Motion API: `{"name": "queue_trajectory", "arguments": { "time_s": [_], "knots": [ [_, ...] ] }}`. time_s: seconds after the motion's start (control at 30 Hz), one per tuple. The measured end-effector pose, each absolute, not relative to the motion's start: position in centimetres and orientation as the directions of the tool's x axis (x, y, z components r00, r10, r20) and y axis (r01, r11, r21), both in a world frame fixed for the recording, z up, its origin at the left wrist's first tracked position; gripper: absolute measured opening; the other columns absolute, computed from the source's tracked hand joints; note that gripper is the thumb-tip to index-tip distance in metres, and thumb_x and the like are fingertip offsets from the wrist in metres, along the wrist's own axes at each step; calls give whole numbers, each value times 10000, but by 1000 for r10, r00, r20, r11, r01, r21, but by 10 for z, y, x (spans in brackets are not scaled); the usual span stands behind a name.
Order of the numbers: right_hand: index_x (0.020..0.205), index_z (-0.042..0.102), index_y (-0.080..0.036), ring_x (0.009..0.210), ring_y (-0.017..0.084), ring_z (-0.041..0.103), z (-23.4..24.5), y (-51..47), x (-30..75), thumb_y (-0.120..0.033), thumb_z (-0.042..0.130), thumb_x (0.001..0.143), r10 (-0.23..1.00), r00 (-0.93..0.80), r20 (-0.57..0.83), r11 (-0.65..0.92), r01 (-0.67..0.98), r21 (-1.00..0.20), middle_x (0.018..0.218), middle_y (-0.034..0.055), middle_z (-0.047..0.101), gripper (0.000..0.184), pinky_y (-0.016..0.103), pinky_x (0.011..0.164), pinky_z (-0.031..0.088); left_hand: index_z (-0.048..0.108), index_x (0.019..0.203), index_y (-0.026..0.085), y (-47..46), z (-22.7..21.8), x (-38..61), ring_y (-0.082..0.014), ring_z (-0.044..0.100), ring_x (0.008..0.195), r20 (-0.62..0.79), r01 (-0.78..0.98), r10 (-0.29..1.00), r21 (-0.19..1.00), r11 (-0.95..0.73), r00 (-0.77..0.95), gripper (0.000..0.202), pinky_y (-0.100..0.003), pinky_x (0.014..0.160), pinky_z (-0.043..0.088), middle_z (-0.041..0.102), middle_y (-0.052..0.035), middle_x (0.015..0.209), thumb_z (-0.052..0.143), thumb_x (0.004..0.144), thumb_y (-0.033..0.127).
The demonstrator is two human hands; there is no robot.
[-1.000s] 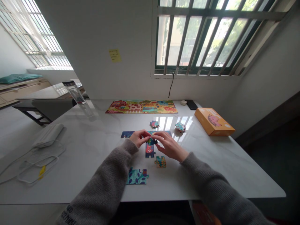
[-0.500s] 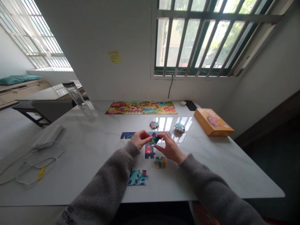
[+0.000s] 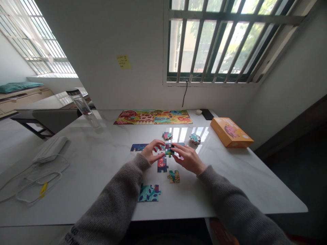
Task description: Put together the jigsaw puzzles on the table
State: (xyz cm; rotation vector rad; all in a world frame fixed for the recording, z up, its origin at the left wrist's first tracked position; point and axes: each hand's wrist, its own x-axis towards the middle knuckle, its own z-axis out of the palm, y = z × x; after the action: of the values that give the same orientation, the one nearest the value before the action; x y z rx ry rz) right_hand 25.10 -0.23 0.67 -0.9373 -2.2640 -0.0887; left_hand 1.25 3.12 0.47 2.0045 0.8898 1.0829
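Note:
A dark blue and green puzzle piece [image 3: 169,152] is held up between thumb and fingers of my right hand [image 3: 187,158]. On its other side, my left hand [image 3: 153,152] has its fingers and thumb apart, their tips close to the piece's left edge. Just behind and below lies a joined strip of dark blue puzzle pieces [image 3: 138,147], partly hidden by both hands. A dark piece with a red figure [image 3: 161,163] extends from it towards me. Nearer lie a loose orange and green piece [image 3: 174,176] and a teal leaf-patterned section [image 3: 149,193].
Behind the hands are two small piles of pieces, one at left [image 3: 167,135] and one at right [image 3: 195,138]. A finished farm puzzle [image 3: 153,117] lies by the wall. An orange box [image 3: 231,132], black phone [image 3: 206,114], glass bottle [image 3: 81,103] and white cable [image 3: 55,173] surround the work area.
The puzzle piece has been turned, and my left fingers have come off it and spread. My right hand keeps hold of it. The view has shifted slightly.

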Motion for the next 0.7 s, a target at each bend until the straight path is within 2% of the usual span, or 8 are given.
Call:
{"name": "queue_trajectory", "arguments": {
  "time_s": [0.07, 0.17, 0.23, 0.33, 0.43, 0.57, 0.63, 0.7],
  "knots": [
    [1196, 652, -234, 824, 190, 719, 7, -2, 252, -234, 589, 938, 595, -512, 620, 747, 636, -191, 1336, 101, 653, 266, 391, 809, 561, 611, 1144, 198, 30, 8, 10, -187, 647, 930, 485, 268, 728, 710, -652, 484, 399, -287, 724, 490, 629, -113, 1270, 738, 773, 269],
    [1191, 651, -230, 772, 177, 708, 9, -3, 250, -239, 597, 934, 579, -506, 639, 764, 611, -207, 1305, 96, 673, 263, 384, 792, 565, 634, 1112, 194, 31, 7, 10, -218, 634, 1012, 540, 266, 634, 607, -749, 554, 320, -306, 756, 507, 650, -117, 1219, 700, 801, 233],
    [1188, 652, -236, 730, 165, 691, 10, -4, 250, -235, 602, 930, 585, -504, 635, 766, 601, -228, 1292, 96, 677, 263, 388, 791, 568, 646, 1088, 192, 33, 5, 11, -227, 636, 1023, 558, 270, 615, 579, -770, 557, 288, -332, 795, 522, 663, -120, 1191, 701, 809, 234],
    [1200, 645, -252, 707, 150, 664, 10, -5, 253, -237, 618, 919, 619, -504, 603, 760, 579, -296, 1304, 99, 657, 282, 374, 764, 577, 657, 1031, 192, 32, 3, 14, -226, 643, 1007, 553, 289, 634, 585, -758, 541, 233, -368, 851, 532, 665, -121, 1201, 711, 807, 226],
    [1235, 625, -265, 720, 145, 652, 7, -6, 258, -230, 632, 907, 633, -516, 578, 764, 535, -360, 1301, 99, 645, 330, 338, 715, 586, 665, 938, 188, 27, 3, 19, -200, 652, 936, 529, 288, 646, 607, -741, 550, 157, -348, 829, 546, 661, -110, 1191, 729, 808, 248],
    [1201, 634, -265, 875, 178, 674, 4, -10, 265, -211, 632, 904, 646, -504, 573, 760, 497, -419, 1249, 97, 654, 302, 331, 736, 594, 662, 914, 183, 21, -1, 29, -173, 651, 863, 518, 247, 638, 632, -734, 570, 153, -333, 821, 558, 652, -104, 1168, 732, 818, 279],
    [1154, 646, -258, 968, 192, 670, 3, -14, 270, -221, 641, 906, 680, -487, 548, 733, 477, -485, 1238, 99, 642, 251, 325, 753, 597, 653, 995, 189, 21, -7, 33, -177, 649, 854, 515, 235, 619, 625, -744, 592, 211, -341, 821, 558, 654, -103, 1167, 726, 812, 263],
    [1105, 654, -252, 1033, 208, 661, 2, -19, 278, -225, 654, 900, 704, -481, 522, 710, 475, -519, 1232, 99, 637, 206, 340, 790, 596, 602, 1179, 197, 22, -15, 36, -180, 650, 832, 495, 246, 616, 622, -744, 612, 417, -353, 818, 554, 668, -95, 1149, 735, 786, 237]
  ]
}}
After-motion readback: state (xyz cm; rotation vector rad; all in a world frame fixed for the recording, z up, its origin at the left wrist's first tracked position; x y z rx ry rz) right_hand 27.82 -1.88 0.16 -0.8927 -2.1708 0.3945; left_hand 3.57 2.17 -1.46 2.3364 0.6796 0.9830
